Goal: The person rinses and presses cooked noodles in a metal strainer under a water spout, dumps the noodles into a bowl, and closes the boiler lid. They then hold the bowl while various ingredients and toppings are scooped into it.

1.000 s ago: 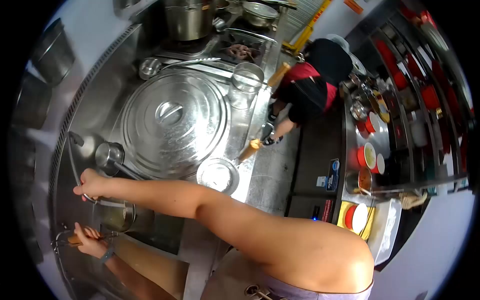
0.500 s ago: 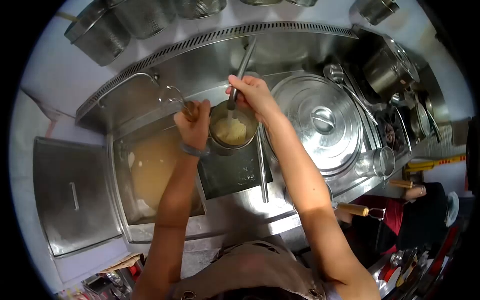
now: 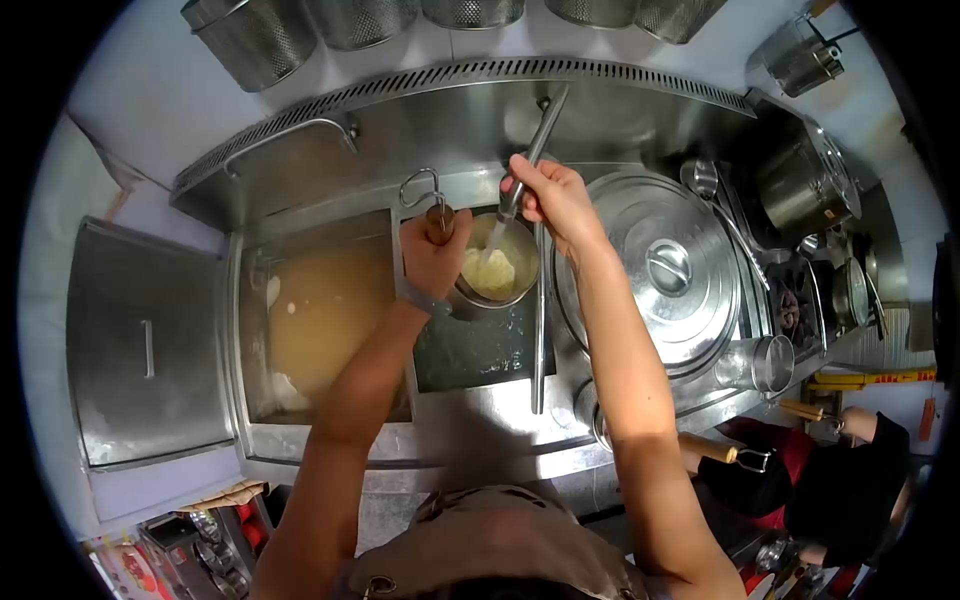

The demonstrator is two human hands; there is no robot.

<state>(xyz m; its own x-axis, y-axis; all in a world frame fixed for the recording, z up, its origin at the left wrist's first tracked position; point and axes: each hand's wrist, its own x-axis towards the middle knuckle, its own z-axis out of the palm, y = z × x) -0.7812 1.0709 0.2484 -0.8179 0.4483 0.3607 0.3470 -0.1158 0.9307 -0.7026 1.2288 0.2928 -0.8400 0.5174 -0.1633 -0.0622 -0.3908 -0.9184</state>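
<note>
My left hand (image 3: 433, 255) is closed round a wooden handle (image 3: 440, 222) with a wire hook at its end, like that of a noodle strainer. Beside it, a round metal strainer (image 3: 532, 272) holds a pale yellow clump of noodles (image 3: 490, 274), over a well of dark water (image 3: 470, 350). Up and to the right, my right hand (image 3: 560, 205) grips a long metal utensil (image 3: 545, 130), whose kind I cannot tell. The utensil slants down into the strainer, its pale lower end at the noodles.
Left of the water well lies a basin of cloudy tan liquid (image 3: 325, 320). A large lidded pot (image 3: 650, 320) stands to the right, with a glass-like cylinder (image 3: 757, 364) near its front. Perforated baskets (image 3: 255, 45) hang along the wall. Another person (image 3: 830, 480) is at lower right.
The view has shifted, so the counter sits further right. Both hands keep their hold; the utensil's lower end stays among the noodles, and the clump looks looser and paler.
</note>
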